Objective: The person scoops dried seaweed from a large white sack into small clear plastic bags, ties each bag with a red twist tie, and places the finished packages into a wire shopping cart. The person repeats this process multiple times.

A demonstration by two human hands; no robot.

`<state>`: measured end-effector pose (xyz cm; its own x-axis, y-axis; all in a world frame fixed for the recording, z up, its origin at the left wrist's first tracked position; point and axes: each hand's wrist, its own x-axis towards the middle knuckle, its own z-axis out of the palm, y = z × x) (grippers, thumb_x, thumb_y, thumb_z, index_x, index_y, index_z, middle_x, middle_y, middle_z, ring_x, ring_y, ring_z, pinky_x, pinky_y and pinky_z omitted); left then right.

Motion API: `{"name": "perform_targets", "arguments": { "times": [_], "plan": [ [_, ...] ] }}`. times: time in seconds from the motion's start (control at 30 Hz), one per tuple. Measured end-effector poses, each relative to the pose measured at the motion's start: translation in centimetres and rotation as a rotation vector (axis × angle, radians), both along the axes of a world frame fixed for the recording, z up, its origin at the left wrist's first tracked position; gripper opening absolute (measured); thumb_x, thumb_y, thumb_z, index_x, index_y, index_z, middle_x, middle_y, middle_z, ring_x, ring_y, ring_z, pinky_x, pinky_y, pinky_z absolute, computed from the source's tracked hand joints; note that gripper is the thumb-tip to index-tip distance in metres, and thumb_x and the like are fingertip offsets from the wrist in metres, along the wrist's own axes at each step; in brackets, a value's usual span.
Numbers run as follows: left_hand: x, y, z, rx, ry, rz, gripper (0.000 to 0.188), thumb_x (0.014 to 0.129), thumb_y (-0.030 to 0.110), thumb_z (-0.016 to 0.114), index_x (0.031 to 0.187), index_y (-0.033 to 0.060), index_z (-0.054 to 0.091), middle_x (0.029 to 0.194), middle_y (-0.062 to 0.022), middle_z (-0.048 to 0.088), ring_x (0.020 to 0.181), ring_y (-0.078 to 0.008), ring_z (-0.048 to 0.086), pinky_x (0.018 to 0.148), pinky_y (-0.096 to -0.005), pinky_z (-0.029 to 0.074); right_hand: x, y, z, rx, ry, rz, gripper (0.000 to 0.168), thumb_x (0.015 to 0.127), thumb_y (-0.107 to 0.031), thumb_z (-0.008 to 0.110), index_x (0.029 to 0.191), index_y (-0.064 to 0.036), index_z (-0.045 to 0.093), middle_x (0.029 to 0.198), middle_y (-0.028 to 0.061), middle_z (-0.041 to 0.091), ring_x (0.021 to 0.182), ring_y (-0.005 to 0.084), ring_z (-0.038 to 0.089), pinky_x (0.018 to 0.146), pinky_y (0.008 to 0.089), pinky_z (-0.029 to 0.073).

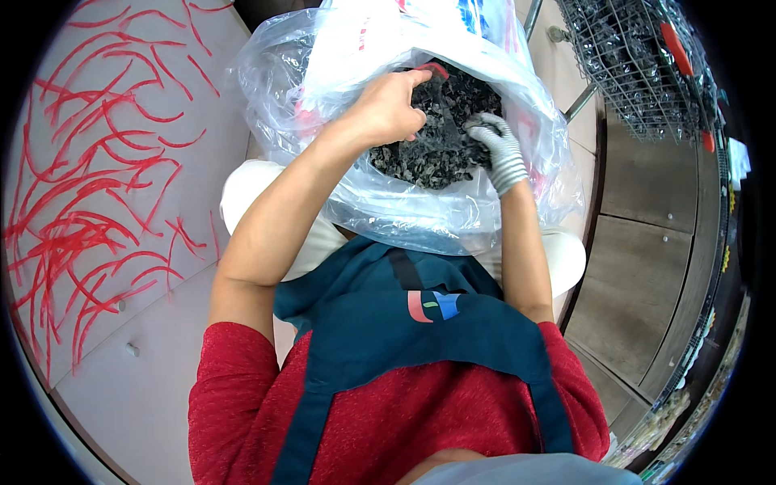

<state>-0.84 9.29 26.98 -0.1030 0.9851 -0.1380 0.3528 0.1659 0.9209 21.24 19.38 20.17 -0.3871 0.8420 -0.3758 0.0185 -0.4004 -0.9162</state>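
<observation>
A large clear plastic sack liner (418,209) inside a white sack (357,45) stands between my knees, its mouth wide. Dark, curled dried pieces, likely black fungus (418,167), fill it. My left hand (397,109) is bare and reaches over the sack mouth. Its index finger and thumb hold a small clear plastic bag (431,100) with a red edge; the bag's lower part blends into the dark pieces. My right hand (498,148) wears a grey-and-white striped glove. Its fingers are curled around some of the dried pieces at the right side, fingertips partly hidden.
To the upper right is a wire cart (630,66) with red parts, holding shiny packets of dark contents. Wooden cabinet doors (642,291) run along the right, below shelves of goods. On the left stands a pale cabinet (200,139) covered in red strokes.
</observation>
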Motion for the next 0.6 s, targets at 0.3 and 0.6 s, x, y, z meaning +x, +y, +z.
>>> {"name": "perform_targets", "arguments": {
  "times": [0.3, 0.6],
  "plan": [
    [2.1, 1.0, -1.3, 0.133, 0.093, -0.044, 0.071, 0.067, -0.005, 0.056, 0.136, 0.0019, 0.04, 0.092, -0.014, 0.064, 0.065, -0.0165, 0.062, 0.063, -0.0299, 0.05, -2.8, -2.3, 8.8, -0.409, 0.499, 0.163, 0.029, 0.077, -0.015, 0.063, 0.104, -0.003, 0.06, 0.093, 0.0128, 0.065, 0.079, 0.0268, 0.066, 0.061, 0.0367, 0.057],
    [2.6, 0.5, -0.8, 0.144, 0.127, -0.061, 0.076, 0.063, -0.004, 0.058, 0.136, -0.0006, 0.037, 0.111, -0.0219, 0.059, 0.093, -0.0271, 0.061, 0.084, -0.0324, 0.046, -4.8, -1.3, 6.7, -0.437, 0.394, -0.014, 0.017, 0.075, -0.012, 0.065, 0.092, -0.009, 0.064, 0.084, 0.0067, 0.066, 0.071, 0.0221, 0.065, 0.059, 0.0361, 0.057]
  ]
}}
